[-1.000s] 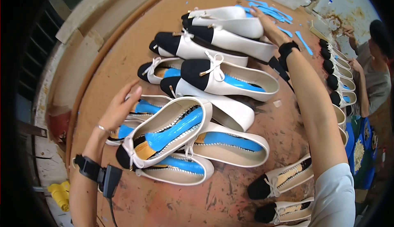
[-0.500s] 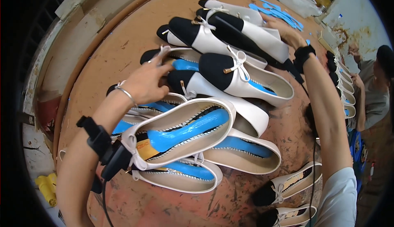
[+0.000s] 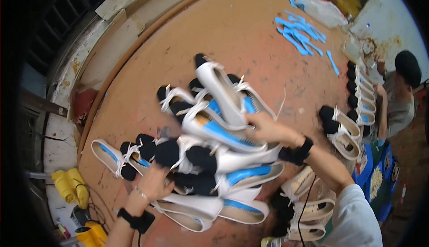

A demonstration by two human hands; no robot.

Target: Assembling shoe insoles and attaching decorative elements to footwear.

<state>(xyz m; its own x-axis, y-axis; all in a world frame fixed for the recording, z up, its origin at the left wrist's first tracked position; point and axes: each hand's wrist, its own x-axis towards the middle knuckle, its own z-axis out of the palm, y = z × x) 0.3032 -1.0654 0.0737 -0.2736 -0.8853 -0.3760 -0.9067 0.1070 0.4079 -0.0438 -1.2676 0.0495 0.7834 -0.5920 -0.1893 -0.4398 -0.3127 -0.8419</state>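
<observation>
A heap of white ballet flats [image 3: 232,157] with black toes, white bows and blue insole strips lies on the table in front of me. My right hand [image 3: 270,128] is closed at the heel of one white ballet flat [image 3: 219,92], which lies tilted on top of the heap. My left hand [image 3: 154,182] presses against the near-left side, beside the black toes, its thumb apart from the fingers. Both hands and the nearby shoes are blurred, and the left fingertips are partly lost against the shoes. Under my left hand, a pale shoe [image 3: 183,215] lies low in the pile.
Loose blue strips [image 3: 301,32] lie on the far right of the brown table [image 3: 178,46]. A row of flats [image 3: 366,95] lines the right edge near another person [image 3: 400,95]. More flats [image 3: 342,130] lie on the right. Yellow tools [image 3: 71,186] are at lower left.
The shoes that were spread farther out are now bunched nearer to me. Both my hands have come back toward me, and the view has shifted, showing more bare table beyond.
</observation>
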